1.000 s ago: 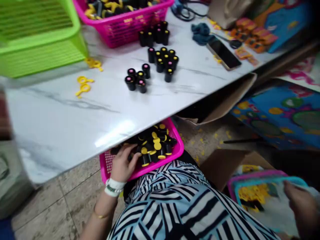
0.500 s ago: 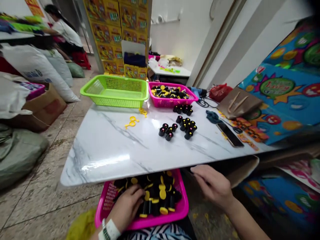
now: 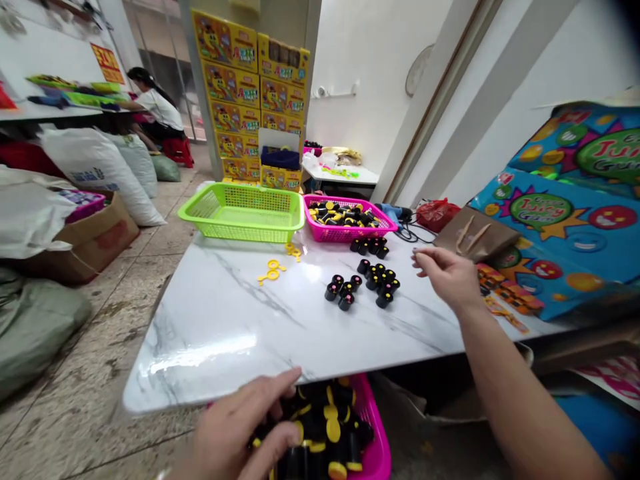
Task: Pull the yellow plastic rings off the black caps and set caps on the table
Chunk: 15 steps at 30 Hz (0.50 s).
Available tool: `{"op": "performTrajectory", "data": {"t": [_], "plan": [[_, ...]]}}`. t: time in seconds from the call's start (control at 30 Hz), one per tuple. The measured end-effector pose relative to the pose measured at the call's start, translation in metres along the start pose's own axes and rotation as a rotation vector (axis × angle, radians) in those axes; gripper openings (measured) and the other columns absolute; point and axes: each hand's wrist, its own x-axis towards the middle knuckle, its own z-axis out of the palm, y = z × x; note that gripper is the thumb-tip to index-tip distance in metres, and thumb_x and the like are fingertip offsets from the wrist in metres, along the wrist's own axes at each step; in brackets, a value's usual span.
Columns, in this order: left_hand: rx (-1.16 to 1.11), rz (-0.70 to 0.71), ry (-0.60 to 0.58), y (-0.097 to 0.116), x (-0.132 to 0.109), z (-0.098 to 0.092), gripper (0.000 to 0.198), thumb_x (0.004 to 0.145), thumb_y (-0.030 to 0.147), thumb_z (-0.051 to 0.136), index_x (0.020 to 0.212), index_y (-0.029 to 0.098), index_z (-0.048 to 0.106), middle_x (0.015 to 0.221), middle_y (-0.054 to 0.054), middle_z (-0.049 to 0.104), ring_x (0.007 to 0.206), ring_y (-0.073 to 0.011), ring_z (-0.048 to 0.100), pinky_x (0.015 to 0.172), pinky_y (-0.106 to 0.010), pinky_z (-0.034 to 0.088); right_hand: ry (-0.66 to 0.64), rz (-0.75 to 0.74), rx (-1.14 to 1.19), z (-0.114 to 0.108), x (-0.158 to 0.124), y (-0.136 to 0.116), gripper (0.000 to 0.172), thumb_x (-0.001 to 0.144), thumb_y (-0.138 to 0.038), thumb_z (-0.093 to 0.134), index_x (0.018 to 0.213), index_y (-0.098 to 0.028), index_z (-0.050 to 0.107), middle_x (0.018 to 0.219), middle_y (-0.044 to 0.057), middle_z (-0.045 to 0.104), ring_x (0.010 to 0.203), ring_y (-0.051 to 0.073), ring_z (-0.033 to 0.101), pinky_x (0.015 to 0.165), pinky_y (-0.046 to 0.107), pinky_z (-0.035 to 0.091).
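My left hand (image 3: 240, 427) is low at the near table edge, fingers curled around black caps with yellow tops in the pink basket (image 3: 377, 453) on my lap. My right hand (image 3: 447, 275) hovers over the white marble table (image 3: 225, 327), fingers loosely bent and apart, holding nothing that I can see. It is just right of a cluster of small black caps (image 3: 377, 279) standing on the table. A second small group of caps (image 3: 343, 292) stands a little to the left of that cluster.
A green basket (image 3: 243, 213) and a pink basket of caps (image 3: 345, 217) stand at the table's far edge. Yellow rings (image 3: 273, 272) lie near them. Colourful cartons (image 3: 565, 213), a brown bag (image 3: 475, 233), sacks (image 3: 100, 167) and a seated person (image 3: 153, 107) surround the table.
The view tilted up from my lap to the room. My right hand rose from beside the lap basket to above the table near the black caps. My left hand stayed in the lap basket.
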Motion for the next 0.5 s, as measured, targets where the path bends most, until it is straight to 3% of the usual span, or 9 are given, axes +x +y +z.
{"op": "performTrajectory", "data": {"t": [0.1, 0.17, 0.23, 0.37, 0.5], "plan": [[-0.02, 0.046, 0.127, 0.019, 0.034, -0.033, 0.044, 0.085, 0.027, 0.063, 0.128, 0.031, 0.057, 0.093, -0.003, 0.073, 0.074, -0.0149, 0.069, 0.066, -0.02, 0.057, -0.041, 0.215, 0.121, 0.005, 0.008, 0.013, 0.026, 0.077, -0.037, 0.068, 0.087, -0.014, 0.073, 0.074, 0.007, 0.069, 0.06, 0.016, 0.064, 0.047, 0.024, 0.052], [-0.067, -0.019, 0.171, 0.011, 0.057, -0.031, 0.028, 0.087, 0.027, 0.061, 0.114, 0.025, 0.065, 0.087, -0.004, 0.072, 0.071, -0.0143, 0.067, 0.063, -0.022, 0.056, 0.039, 0.233, 0.11, 0.011, -0.017, 0.009, 0.024, 0.078, -0.035, 0.067, 0.088, -0.014, 0.073, 0.068, 0.004, 0.066, 0.053, 0.012, 0.058, 0.043, 0.021, 0.046], [-0.117, -0.16, 0.133, -0.007, 0.08, -0.012, 0.021, 0.087, 0.031, 0.06, 0.103, 0.021, 0.068, 0.081, -0.003, 0.072, 0.066, -0.0136, 0.065, 0.062, -0.024, 0.054, 0.014, 0.217, 0.115, 0.02, -0.059, -0.007, 0.022, 0.082, -0.034, 0.065, 0.092, -0.016, 0.072, 0.064, 0.002, 0.064, 0.051, 0.011, 0.055, 0.044, 0.02, 0.045], [-0.073, -0.355, -0.064, -0.039, 0.131, 0.045, 0.037, 0.078, 0.033, 0.068, 0.11, 0.014, 0.063, 0.089, -0.006, 0.07, 0.071, -0.0168, 0.065, 0.072, -0.032, 0.054, -0.337, 0.135, 0.227, 0.047, -0.135, -0.058, 0.016, 0.087, -0.029, 0.06, 0.092, -0.019, 0.072, 0.065, 0.0, 0.065, 0.054, 0.012, 0.059, 0.051, 0.023, 0.05], [0.047, -0.349, -0.079, -0.045, 0.177, 0.087, 0.058, 0.069, 0.032, 0.076, 0.119, 0.011, 0.057, 0.101, -0.011, 0.064, 0.091, -0.0225, 0.062, 0.087, -0.036, 0.05, -0.418, -0.116, 0.341, 0.069, -0.158, -0.099, 0.016, 0.088, -0.017, 0.058, 0.098, -0.022, 0.07, 0.072, 0.0, 0.066, 0.059, 0.012, 0.06, 0.058, 0.024, 0.049]]}}
